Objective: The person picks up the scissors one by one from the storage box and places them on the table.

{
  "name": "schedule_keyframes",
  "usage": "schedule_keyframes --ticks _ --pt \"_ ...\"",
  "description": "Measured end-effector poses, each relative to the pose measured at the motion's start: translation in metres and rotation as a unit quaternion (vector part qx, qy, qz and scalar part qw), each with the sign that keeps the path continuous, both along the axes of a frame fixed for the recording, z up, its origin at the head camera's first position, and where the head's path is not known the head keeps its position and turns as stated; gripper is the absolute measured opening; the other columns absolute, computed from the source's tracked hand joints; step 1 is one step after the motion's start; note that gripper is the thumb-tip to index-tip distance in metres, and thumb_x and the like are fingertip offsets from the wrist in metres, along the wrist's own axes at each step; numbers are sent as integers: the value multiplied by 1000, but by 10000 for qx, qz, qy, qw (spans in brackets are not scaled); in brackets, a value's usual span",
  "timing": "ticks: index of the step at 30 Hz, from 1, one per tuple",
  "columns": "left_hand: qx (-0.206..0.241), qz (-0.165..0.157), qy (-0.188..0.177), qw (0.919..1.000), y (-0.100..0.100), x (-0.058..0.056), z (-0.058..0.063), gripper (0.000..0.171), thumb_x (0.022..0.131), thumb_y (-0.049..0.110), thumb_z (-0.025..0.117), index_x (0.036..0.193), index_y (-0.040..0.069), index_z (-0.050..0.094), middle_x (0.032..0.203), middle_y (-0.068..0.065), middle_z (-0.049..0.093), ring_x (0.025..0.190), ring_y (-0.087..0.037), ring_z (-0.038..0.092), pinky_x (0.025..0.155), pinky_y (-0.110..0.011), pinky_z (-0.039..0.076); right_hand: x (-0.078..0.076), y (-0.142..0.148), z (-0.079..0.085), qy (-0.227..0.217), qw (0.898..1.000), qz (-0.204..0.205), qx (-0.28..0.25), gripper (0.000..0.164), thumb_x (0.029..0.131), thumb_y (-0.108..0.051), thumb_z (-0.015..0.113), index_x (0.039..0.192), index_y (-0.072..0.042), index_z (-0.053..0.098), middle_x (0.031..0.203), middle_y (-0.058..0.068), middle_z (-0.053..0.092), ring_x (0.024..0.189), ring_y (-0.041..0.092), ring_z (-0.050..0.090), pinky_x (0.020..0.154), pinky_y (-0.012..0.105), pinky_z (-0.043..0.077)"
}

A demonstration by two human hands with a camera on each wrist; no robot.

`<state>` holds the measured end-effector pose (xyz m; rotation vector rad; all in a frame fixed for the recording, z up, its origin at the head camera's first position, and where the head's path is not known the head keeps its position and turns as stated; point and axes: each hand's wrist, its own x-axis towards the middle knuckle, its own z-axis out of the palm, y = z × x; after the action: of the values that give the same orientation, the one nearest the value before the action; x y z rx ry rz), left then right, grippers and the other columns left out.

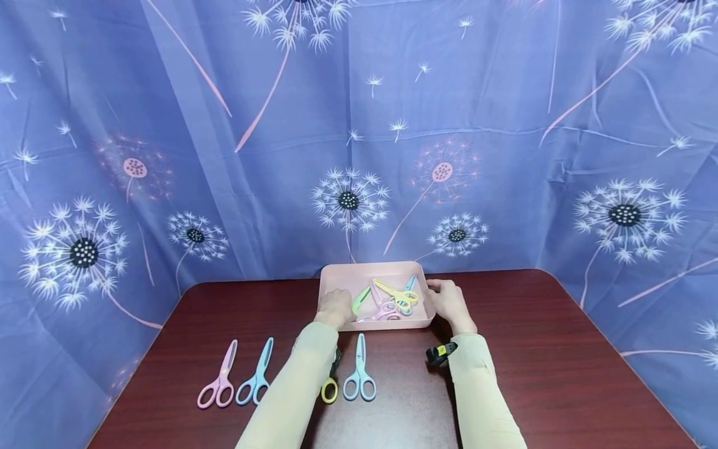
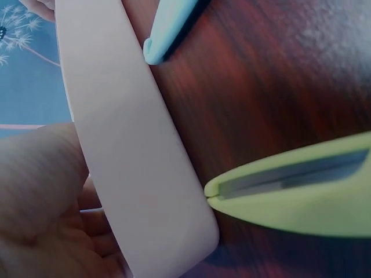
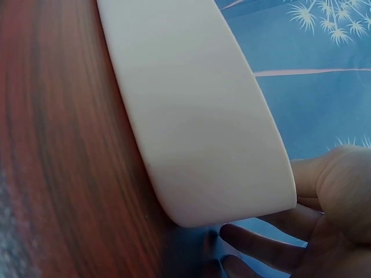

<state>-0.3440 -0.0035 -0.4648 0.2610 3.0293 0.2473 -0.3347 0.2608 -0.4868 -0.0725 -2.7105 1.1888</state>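
Observation:
In the head view, a pale pink tray (image 1: 336, 274) holds yellow scissors (image 1: 392, 292), blue scissors (image 1: 411, 284), pink-purple scissors (image 1: 381, 307) and green scissors (image 1: 361, 299). My left hand (image 1: 335, 308) reaches into the tray's left front part and holds the green scissors, whose handle is hidden beneath it. The left wrist view shows curled fingers (image 2: 95, 231) behind the tray's front wall (image 2: 133, 133). At the right end, my right hand (image 1: 449, 305) grips the tray wall. In the right wrist view, its fingers (image 3: 264, 246) lie round the outer corner.
Laid out on the dark red table (image 1: 561, 374) in front are pink scissors (image 1: 223, 377), blue scissors (image 1: 258, 374), yellow-green scissors (image 1: 330, 391) partly under my left arm, and light blue scissors (image 1: 360, 371). A blue dandelion-print curtain (image 1: 392, 125) hangs behind.

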Motion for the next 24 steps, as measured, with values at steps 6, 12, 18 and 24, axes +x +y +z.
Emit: schedule_keyframes --ticks 6,12,18,24 --pt "19 74 31 10000 -5 0 0 33 73 26 84 94 5 67 91 -9 67 84 -25 62 75 -40 51 0 -2 0 -167 9998 41 -90 34 96 -13 58 126 3 63 116 20 67 114 38 58 94 49 45" --pt "65 111 247 9996 -8 0 -2 32 72 26 84 90 5 67 89 -11 65 84 -27 62 72 -42 52 0 -2 2 -158 9999 13 -38 34 96 -13 57 126 3 63 118 21 66 115 38 58 94 49 45" --pt "-236 29 767 9968 -9 1 2 30 69 24 84 82 5 65 90 -13 62 83 -29 63 75 -42 51 0 -1 1 -133 9999 8 -4 33 97 -12 57 125 3 63 119 21 66 114 38 58 94 50 45" --pt "89 166 942 9954 -9 1 13 29 69 24 83 74 8 60 87 -11 62 79 -27 62 72 -41 51 -1 -2 1 -132 9999 31 -25 33 96 -13 58 124 3 64 117 19 67 114 38 58 94 49 45"
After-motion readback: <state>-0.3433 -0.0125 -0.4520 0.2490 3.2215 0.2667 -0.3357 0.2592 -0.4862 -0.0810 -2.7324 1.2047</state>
